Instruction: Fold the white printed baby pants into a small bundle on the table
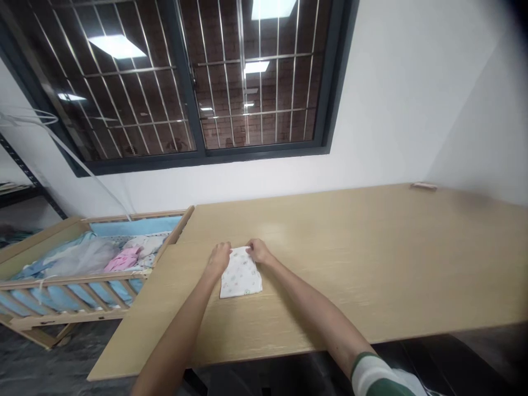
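A small white cloth [241, 275] with a faint printed pattern lies folded on the wooden table [350, 247]. My left hand [220, 257] pinches its far left corner. At the far right corner, my right hand [258, 251] grips the cloth between thumb and fingers. The far edge of the cloth stretches between both hands, while its near edge rests flat on the tabletop. What lies beneath the cloth is hidden.
Left of the table stands a wooden crib [82, 313] with blue lining. Inside it are a pink cloth [124, 258] and sheer white fabric [86, 257]. A small flat object [423, 186] sits at the table's far right edge. A barred window [198, 82] is behind.
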### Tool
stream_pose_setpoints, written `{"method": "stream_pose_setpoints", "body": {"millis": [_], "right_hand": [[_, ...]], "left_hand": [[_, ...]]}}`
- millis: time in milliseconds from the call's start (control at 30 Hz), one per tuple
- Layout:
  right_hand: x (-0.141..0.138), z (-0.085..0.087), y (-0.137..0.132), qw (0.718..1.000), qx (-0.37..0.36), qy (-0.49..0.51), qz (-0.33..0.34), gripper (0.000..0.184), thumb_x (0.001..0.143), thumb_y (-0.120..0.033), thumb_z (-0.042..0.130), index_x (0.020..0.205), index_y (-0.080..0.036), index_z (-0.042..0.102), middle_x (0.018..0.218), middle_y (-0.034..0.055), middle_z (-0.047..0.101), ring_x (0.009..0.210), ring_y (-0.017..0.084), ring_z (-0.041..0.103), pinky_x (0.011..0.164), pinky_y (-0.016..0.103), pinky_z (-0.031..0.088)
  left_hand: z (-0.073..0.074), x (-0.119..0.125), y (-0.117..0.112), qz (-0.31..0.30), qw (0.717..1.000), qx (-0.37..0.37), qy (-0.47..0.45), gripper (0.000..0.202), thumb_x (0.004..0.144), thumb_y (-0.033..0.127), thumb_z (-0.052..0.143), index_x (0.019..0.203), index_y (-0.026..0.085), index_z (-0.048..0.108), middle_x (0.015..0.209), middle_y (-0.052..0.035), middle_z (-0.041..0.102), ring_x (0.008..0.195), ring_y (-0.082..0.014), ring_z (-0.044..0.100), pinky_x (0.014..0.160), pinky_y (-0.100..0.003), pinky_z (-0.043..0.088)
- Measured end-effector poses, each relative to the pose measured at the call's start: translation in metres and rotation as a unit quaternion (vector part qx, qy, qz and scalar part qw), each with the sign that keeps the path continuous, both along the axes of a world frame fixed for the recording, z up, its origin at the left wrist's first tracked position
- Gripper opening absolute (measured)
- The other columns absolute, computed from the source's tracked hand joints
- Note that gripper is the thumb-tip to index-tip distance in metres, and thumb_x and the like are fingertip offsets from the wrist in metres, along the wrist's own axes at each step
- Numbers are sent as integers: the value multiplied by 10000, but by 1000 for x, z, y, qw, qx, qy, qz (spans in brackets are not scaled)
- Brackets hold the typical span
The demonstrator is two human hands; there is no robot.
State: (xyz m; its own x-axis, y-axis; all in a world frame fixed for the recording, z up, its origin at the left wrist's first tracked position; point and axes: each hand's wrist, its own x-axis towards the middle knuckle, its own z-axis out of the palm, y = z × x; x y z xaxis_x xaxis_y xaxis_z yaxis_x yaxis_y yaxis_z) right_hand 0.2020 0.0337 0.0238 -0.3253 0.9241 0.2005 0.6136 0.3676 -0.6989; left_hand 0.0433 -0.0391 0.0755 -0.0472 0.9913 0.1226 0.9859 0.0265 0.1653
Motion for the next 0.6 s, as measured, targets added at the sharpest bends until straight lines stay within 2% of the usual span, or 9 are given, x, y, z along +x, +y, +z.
{"method": "stream_pose_setpoints", "body": {"millis": [67,167,233,300,367,467,533,600], "right_hand": [[4,-4,-1,1000,9,-5,-3,182,851,-104,609,1005,-133,703,1019,100,691,932,196,643,876,297,496],[11,1,-14,997,71,-14,27,343,933,-194,558,1265,-135,620,1263,148,611,1177,227,579,1042,344,433],[13,9,-31,985,133,-34,102,405,985,-255,503,1376,-159,552,1361,149,569,1295,239,511,1120,381,374],[11,17,-54,962,168,-59,209,448,1021,-326,458,1444,-186,502,1472,138,508,1381,247,443,1169,409,322],[6,22,-77,931,156,-74,322,487,1040,-387,428,1496,-218,458,1575,100,414,1453,237,366,1202,402,276],[-3,19,-101,881,105,-82,454,507,1065,-412,362,1546,-256,398,1624,37,348,1505,185,281,1231,348,216],[-8,10,-105,867,64,-96,485,517,1076,-426,311,1564,-263,365,1625,19,343,1517,156,248,1242,323,175],[-11,-1,-99,869,29,-123,479,534,1079,-460,270,1574,-272,338,1633,13,320,1527,151,216,1250,328,136]], "left_hand": [[-6,8,-9,13,1000,19,16,278,995,193,440,1205,129,611,1196,-187,670,1142,-276,614,895,-338,466],[-21,28,-46,19,998,51,34,419,1024,276,384,1384,95,499,1411,-229,541,1299,-335,506,1003,-428,442],[-38,44,-80,4,997,65,46,489,1022,359,395,1410,78,495,1486,-232,480,1337,-367,469,1047,-469,421],[-61,58,-111,-9,993,97,71,567,1002,450,419,1371,40,551,1456,-267,506,1333,-421,469,1057,-525,412],[-84,66,-134,-10,990,117,83,626,982,493,441,1342,1,583,1383,-301,561,1298,-453,498,1045,-562,419],[-112,66,-147,-32,986,145,76,534,988,459,437,1314,88,642,1315,-252,631,1257,-431,546,1034,-585,429],[-122,61,-147,-57,983,165,62,477,994,443,427,1282,153,674,1286,-208,661,1231,-406,573,1023,-588,445],[-127,57,-145,-60,981,178,48,484,995,447,422,1271,141,676,1288,-212,657,1230,-399,574,1014,-581,460]]}}
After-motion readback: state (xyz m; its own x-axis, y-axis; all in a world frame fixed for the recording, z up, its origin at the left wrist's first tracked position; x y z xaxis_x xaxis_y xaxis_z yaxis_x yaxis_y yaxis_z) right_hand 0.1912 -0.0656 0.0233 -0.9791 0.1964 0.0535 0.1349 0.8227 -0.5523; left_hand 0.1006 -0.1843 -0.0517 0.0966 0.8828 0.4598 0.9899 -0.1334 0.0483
